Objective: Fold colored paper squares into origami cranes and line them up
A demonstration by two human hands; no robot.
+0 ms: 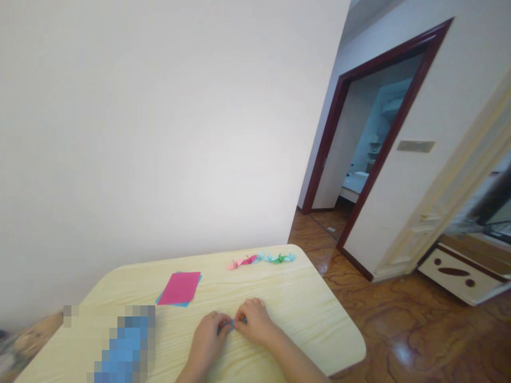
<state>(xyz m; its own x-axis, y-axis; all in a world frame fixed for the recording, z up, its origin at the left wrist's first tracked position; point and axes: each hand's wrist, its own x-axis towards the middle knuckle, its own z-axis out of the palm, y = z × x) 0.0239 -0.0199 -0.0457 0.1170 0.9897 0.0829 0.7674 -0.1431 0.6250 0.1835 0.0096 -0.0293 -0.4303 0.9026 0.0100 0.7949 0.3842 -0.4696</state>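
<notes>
Between my two hands is a small piece of folded blue paper [232,324], close above the table [255,290] or resting on it; I cannot tell which. My left hand [211,332] pinches its left end, and my right hand [252,317] pinches the right end. Fingers cover most of the paper, so its full shape is hidden. Left of my hands lies a small stack of square paper sheets [179,288], pink on top with blue showing underneath. Along the far edge sits a row of small folded paper figures [261,258] in pink, light blue and green.
A pixelated blue patch [125,348] covers the table's left front. The far edge meets a white wall [179,133]. Past the rounded right corner are a wooden floor [399,319], a dark red door frame [389,133] and a low cabinet [459,268].
</notes>
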